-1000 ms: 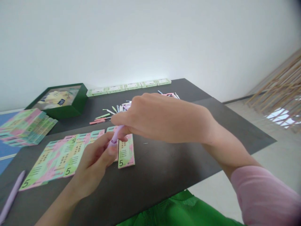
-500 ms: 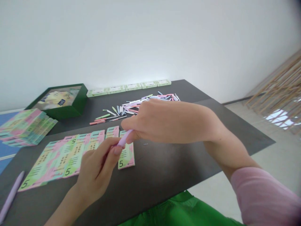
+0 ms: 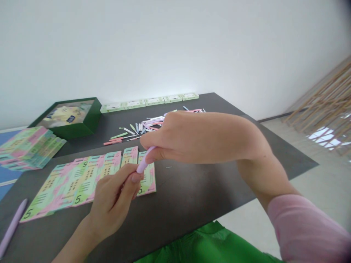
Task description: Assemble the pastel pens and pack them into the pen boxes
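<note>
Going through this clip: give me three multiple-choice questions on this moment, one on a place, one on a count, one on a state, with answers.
1. Where does the loose lilac pen lie?
A) On the dark table, left of the printed strips
B) Inside the green box
C) On the pile of sticks

2. How many pale green packets line the table's far edge?
A) Three
B) Five
C) Eight

3. What state is the lilac tube in?
A) Lying on the table
B) Standing in the green box
C) Held by the left hand and right hand

Answers:
1 A: it lies apart, near the table's left corner.
2 B: five sit in one row.
3 C: fingers of both hands grip it.
</note>
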Available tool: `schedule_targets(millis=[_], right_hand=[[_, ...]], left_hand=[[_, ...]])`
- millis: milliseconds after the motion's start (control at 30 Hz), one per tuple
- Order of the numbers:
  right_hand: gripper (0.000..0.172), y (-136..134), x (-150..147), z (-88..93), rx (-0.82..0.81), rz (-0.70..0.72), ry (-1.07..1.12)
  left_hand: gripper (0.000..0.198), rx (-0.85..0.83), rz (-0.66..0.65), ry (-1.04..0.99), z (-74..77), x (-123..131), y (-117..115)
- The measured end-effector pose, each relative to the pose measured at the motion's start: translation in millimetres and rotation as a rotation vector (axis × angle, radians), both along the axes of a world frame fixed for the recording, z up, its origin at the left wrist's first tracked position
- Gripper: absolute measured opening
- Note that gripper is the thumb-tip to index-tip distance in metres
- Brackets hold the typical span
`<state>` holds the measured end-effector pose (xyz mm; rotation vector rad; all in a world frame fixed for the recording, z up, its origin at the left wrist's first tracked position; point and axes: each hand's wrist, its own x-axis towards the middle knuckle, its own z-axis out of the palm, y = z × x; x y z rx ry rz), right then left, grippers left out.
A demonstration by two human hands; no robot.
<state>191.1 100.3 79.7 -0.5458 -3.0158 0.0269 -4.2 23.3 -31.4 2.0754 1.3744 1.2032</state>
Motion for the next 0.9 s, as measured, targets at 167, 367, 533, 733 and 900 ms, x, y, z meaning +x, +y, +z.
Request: schedule_targets(millis=[167, 367, 533, 733, 900], right_hand=[[0.030, 2, 8, 8.9, -0.033, -0.067, 0.058], [0.031, 23, 49, 17.7, -0.143, -0.206, 0.406], [0.036, 39, 75, -68.7, -0.133, -0.487, 0.489], [0.039, 13, 91, -204.5, -0.272, -0.784, 0.072], [0.035, -4, 89, -232.7, -0.231, -0.844, -0.035]], left_hand=[[0.036, -0.087, 0.002, -0.131, -6.6, -6, -1], [0.034, -0.308, -0.056, -0.626, -25.6, -20, 0], [0.030, -0.486, -0.045, -1.039, -31.4, -28, 2], [0.027, -0.548, 0.013, -1.289, -34.6, -34, 7], [0.027, -0.564, 0.025, -1.323, -35.7, -31, 10]])
